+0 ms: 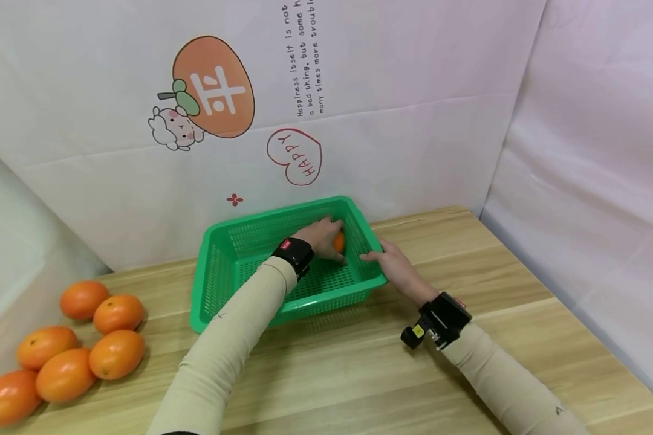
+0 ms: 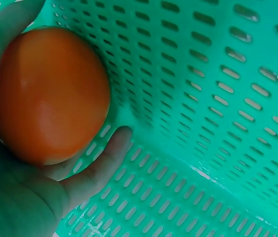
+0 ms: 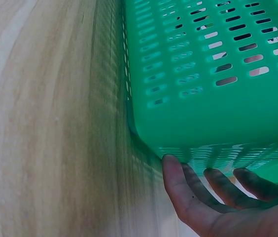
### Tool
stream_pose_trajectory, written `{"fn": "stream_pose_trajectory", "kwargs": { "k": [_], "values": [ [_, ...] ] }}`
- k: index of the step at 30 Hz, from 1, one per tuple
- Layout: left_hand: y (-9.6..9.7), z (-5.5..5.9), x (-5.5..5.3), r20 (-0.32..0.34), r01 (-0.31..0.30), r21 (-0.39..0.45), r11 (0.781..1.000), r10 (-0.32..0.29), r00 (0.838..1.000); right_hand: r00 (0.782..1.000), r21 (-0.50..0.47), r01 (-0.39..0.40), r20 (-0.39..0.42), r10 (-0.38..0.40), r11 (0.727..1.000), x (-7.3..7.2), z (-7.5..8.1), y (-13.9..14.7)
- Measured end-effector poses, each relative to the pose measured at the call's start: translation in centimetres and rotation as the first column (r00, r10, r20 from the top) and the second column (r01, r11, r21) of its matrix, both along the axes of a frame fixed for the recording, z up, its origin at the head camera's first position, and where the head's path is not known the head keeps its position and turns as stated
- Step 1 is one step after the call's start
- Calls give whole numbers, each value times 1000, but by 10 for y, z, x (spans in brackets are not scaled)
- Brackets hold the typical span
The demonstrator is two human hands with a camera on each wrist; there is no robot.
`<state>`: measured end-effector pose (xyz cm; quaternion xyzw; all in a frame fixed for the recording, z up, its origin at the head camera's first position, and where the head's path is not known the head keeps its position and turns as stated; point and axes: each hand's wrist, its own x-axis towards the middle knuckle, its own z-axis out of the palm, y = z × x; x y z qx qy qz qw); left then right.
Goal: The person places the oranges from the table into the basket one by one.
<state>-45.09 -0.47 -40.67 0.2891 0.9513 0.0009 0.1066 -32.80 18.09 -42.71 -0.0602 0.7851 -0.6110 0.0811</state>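
Note:
A green plastic basket point(image 1: 277, 215) with slotted walls stands on the table against the back cloth. My left hand point(image 1: 322, 237) reaches inside it and curls round a smooth orange fruit point(image 2: 52, 96), close to the basket's right end wall. In the head view, fingers cover most of that fruit. Outside the right end, my right hand point(image 1: 397, 269) grips the basket's side, its thumb over the rim and its fingers point(image 3: 176, 185) against the outer wall. Several more orange fruits point(image 1: 65, 374) lie grouped at the table's left.
The wooden table point(image 1: 348, 374) ends on the right in a slanting edge beside a white cloth point(image 1: 593, 181). Behind the basket hangs a printed white cloth point(image 1: 392, 109). Another pale cloth point(image 1: 22, 229) borders the left side, near the fruits.

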Motion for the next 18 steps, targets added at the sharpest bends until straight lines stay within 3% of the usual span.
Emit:
{"fn": "stream_pose_trajectory", "kwargs": {
  "k": [18],
  "values": [
    [-2, 5, 2, -29, -17, 7, 1000, 17, 999, 1000, -4, 1, -5, -1, 1000, 0, -1, -1]
  ]
}}
